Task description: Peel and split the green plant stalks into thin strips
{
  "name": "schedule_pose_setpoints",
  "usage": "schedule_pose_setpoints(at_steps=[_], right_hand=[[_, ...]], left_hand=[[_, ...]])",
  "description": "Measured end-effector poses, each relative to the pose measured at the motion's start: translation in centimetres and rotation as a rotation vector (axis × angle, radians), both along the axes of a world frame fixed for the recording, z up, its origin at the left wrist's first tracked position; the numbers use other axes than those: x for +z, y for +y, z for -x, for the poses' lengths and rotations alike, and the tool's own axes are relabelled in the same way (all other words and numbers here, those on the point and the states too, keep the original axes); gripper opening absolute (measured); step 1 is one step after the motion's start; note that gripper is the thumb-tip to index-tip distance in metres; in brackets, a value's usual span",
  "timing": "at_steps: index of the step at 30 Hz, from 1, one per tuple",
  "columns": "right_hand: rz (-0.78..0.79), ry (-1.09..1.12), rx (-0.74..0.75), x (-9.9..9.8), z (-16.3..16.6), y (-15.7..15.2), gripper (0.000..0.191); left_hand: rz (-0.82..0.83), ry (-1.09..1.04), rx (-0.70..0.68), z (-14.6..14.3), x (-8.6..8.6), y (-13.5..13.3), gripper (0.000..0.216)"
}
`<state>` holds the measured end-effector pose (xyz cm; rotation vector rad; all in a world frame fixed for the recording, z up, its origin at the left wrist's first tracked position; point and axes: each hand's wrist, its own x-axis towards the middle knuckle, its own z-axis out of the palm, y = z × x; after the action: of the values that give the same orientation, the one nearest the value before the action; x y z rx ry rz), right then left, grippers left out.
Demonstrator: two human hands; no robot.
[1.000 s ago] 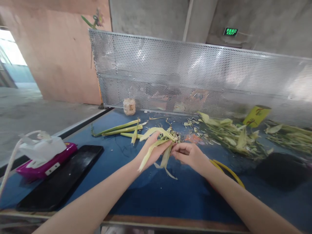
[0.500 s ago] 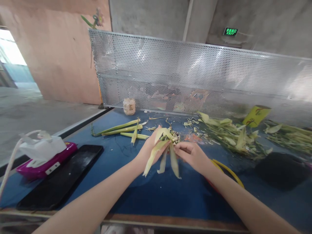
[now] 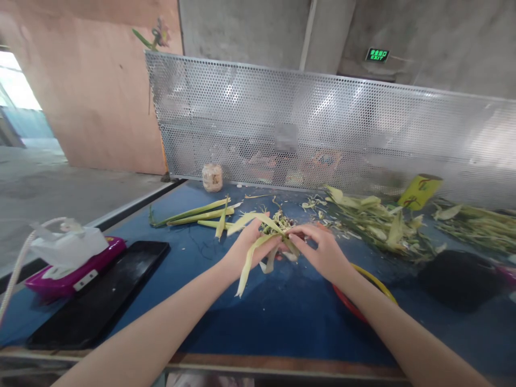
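A bundle of pale green corn husk strips (image 3: 250,258) is gripped in my left hand (image 3: 246,248), with long strips hanging over the fingers toward me. My right hand (image 3: 316,246) pinches the husk where the strips meet, close to the left fingertips. Just beyond both hands lies a heap of small plant scraps (image 3: 284,219), partly hidden by them. Left of the hands, several long green husk leaves (image 3: 201,212) lie on the blue tabletop (image 3: 237,322).
A husk pile (image 3: 374,220) and a yellow-green container (image 3: 420,192) stand at right. Under my right forearm sits a red and yellow ring-shaped object (image 3: 355,301). A black phone (image 3: 105,290), a purple tissue box (image 3: 76,269) and a small jar (image 3: 212,178) are at left. A perforated metal screen (image 3: 258,118) backs the table.
One husk strip has swung up and left above my left hand, and the middle strips no longer hang as low. My right hand has shifted slightly upward, nearer the left.
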<state>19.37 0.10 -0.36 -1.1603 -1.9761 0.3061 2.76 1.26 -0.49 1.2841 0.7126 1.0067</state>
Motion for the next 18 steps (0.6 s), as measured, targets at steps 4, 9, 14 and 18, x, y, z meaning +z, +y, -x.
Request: schedule_pose_setpoints(at_steps=[4, 9, 14, 18], right_hand=[[-0.110, -0.054, 0.032, -0.2, 0.4, -0.2, 0.013], [-0.127, -0.065, -0.002, -0.3, 0.4, -0.3, 0.012], [-0.087, -0.021, 0.021, -0.4, 0.4, -0.4, 0.016], [-0.065, -0.014, 0.007, -0.5, 0.4, -0.4, 0.018]], left_hand=[[0.067, -0.037, 0.036, -0.3, -1.2, 0.4, 0.069], [-0.063, 0.098, 0.016, -0.1, -1.0, -0.3, 0.066], [-0.122, 0.252, 0.152, 0.4, -0.4, -0.6, 0.076], [-0.168, 0.243, 0.189, 0.5, 0.2, -0.6, 0.071]])
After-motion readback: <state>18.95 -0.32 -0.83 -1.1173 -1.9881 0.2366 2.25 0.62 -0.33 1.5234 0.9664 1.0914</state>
